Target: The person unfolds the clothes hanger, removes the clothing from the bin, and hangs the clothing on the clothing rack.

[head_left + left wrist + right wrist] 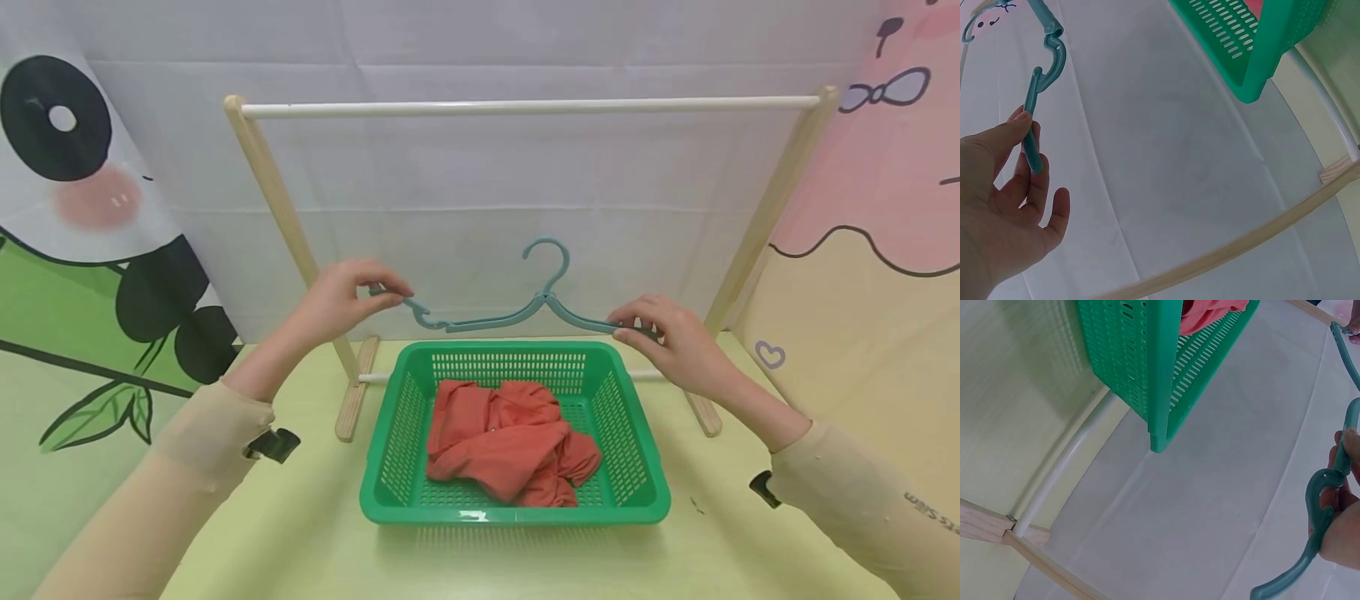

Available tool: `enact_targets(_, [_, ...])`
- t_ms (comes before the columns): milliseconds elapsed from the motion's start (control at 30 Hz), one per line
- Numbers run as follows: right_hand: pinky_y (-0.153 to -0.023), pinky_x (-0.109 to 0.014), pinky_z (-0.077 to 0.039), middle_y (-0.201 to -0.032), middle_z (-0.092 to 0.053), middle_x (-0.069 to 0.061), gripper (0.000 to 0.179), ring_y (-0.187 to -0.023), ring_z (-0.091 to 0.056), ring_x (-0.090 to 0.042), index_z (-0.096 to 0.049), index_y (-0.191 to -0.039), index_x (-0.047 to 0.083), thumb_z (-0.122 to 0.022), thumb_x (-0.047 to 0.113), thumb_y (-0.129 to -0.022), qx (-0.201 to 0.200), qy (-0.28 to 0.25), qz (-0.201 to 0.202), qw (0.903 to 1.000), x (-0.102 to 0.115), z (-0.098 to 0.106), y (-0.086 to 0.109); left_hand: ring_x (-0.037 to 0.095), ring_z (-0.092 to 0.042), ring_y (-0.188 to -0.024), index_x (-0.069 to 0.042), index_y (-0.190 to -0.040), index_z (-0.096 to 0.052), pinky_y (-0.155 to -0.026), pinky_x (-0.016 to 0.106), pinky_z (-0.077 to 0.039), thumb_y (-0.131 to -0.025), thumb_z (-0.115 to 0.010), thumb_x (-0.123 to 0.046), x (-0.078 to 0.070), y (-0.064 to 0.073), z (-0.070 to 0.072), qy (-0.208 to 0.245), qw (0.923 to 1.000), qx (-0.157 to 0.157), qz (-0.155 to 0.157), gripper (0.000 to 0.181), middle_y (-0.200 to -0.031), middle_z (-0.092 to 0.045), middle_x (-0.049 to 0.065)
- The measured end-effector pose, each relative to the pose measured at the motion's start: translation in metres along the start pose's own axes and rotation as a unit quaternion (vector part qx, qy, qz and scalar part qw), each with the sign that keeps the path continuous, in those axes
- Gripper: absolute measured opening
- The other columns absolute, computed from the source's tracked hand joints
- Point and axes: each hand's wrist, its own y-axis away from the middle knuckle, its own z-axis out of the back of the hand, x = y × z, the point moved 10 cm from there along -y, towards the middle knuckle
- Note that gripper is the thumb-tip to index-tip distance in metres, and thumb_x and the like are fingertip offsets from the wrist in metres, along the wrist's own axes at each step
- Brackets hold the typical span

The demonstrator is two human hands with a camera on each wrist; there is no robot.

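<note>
A teal plastic clothes hanger (495, 321) is held up between both hands, its hook pointing upward. My left hand (348, 300) pinches the hanger's left end piece between thumb and fingers; a notched bend shows just inward of the grip. On the other side my right hand (667, 337) grips the right arm of the hanger. The right wrist view shows the notched end (1319, 506) reaching past that hand. Below the hanger stands a green plastic basket (648, 467) with slotted walls. A crumpled red-orange garment (502, 442) lies inside it.
Behind the basket stands a rack with a white top bar (525, 107), wooden side posts (277, 192) and wooden feet (356, 400). A white cloth backdrop (465, 167) hangs behind it. Printed cartoon panels flank both sides of the yellow-green tabletop (285, 533).
</note>
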Motion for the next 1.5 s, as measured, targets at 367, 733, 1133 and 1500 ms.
enact_targets(367, [-0.064,-0.019,-0.040,-0.091,-0.067,0.000,0.016,-0.074,-0.046,-0.002,-0.072,-0.100,0.011,-0.071,0.001,-0.087,-0.007,-0.003,0.004,1.0000,-0.001,0.001,0.002,0.019,-0.064,-0.099,-0.014,-0.109,-0.075,-0.087,0.040,-0.049,-0.094,-0.068,-0.013,0.011,0.004,-0.009,0.017,0.9996,0.018,0.016,0.017,-0.108,-0.074,0.005])
enact_targets(733, [-0.063,-0.019,-0.040,-0.091,-0.067,-0.002,0.014,-0.072,-0.045,-0.002,-0.072,-0.100,0.011,-0.070,0.002,-0.089,-0.011,-0.001,-0.003,0.9999,-0.005,0.000,0.005,0.019,-0.062,-0.093,-0.013,-0.107,-0.074,-0.089,0.041,-0.050,-0.094,-0.067,-0.014,0.018,0.008,-0.018,0.036,0.9989,0.013,0.026,0.015,-0.108,-0.072,0.006])
enact_targets(1133, [-0.063,-0.018,-0.040,-0.087,-0.064,0.001,0.015,-0.070,-0.047,-0.003,-0.072,-0.102,0.008,-0.069,0.000,-0.089,-0.024,-0.029,-0.019,0.9991,-0.011,0.002,0.006,0.013,-0.064,-0.092,-0.013,-0.108,-0.072,-0.083,0.030,-0.051,-0.095,-0.067,-0.015,0.025,0.012,-0.022,0.073,0.9966,0.010,0.037,0.015,-0.105,-0.071,0.005])
enact_targets(1500, [-0.063,-0.016,-0.040,-0.087,-0.064,0.000,0.016,-0.069,-0.048,-0.003,-0.072,-0.103,0.007,-0.069,0.000,-0.089,-0.033,-0.034,-0.028,0.9985,-0.016,-0.001,0.008,0.016,-0.064,-0.090,-0.011,-0.109,-0.070,-0.080,0.024,-0.051,-0.095,-0.066,-0.013,0.033,0.017,-0.037,0.103,0.9929,0.018,0.057,0.014,-0.100,-0.071,0.007])
